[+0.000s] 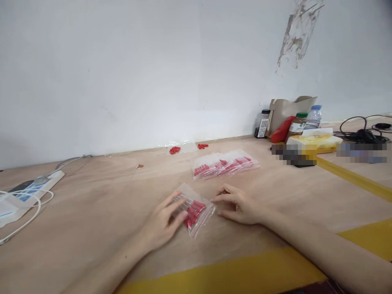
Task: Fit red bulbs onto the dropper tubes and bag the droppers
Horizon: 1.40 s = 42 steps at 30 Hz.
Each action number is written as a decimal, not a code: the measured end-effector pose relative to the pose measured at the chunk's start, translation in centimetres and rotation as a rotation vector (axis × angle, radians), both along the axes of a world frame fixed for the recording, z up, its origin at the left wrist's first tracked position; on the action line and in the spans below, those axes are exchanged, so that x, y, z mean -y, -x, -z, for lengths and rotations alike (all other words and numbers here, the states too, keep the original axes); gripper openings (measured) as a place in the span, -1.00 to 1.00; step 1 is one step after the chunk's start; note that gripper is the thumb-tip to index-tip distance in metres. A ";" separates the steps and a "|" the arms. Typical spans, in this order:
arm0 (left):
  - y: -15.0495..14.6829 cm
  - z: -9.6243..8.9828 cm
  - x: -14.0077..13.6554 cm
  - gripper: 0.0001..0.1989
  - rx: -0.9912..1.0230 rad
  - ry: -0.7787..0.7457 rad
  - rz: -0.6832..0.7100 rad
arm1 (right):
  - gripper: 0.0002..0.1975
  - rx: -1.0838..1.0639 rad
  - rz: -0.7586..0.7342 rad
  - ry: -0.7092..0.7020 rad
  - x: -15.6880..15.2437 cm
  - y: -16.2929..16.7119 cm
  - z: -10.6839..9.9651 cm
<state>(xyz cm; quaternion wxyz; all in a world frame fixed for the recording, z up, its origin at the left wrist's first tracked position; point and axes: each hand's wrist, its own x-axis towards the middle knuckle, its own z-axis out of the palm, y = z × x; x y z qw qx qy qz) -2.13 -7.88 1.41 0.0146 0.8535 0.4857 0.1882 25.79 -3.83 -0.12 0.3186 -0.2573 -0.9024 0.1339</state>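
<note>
A clear zip bag (206,217) lies on the table, its red-striped zip edge toward the lower right. Several small red-handled pieces with thin pale shafts show through it; their exact kind is unclear. My left hand (162,220) rests on the bag's left part, fingers stretched and apart, slightly blurred. My right hand (240,205) lies at the bag's right side, fingers loosely bent and apart, with nothing seen in it. Behind both hands, a fanned row of similar filled zip bags (225,164) overlaps on the table.
Near the wall lie two small groups of red pieces (174,150), the left one on clear plastic. A power strip (45,185) with white cables is at left. At right stand a beige bag (289,112), a green-lidded jar (297,125), a water bottle (314,117) and a tissue pack (315,143).
</note>
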 end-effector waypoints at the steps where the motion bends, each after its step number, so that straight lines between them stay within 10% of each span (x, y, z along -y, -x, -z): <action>1: -0.6 -0.1 0.7 -0.58 -0.034 0.035 0.044 | -0.69 0.016 -0.007 -0.055 0.1 0.2 0.1; 12: 2.4 -0.6 -4.5 -0.60 -0.085 0.054 0.146 | -0.79 0.338 0.007 -0.780 -4.8 5.5 -0.3; 31: 2.1 1.5 -6.6 -0.72 0.089 -0.205 0.166 | -0.75 0.276 0.099 -0.891 -7.9 7.3 0.2; 42: 3.0 1.9 -6.7 -0.78 -0.199 -0.620 0.142 | -0.76 0.235 0.173 -0.902 -8.0 7.6 0.6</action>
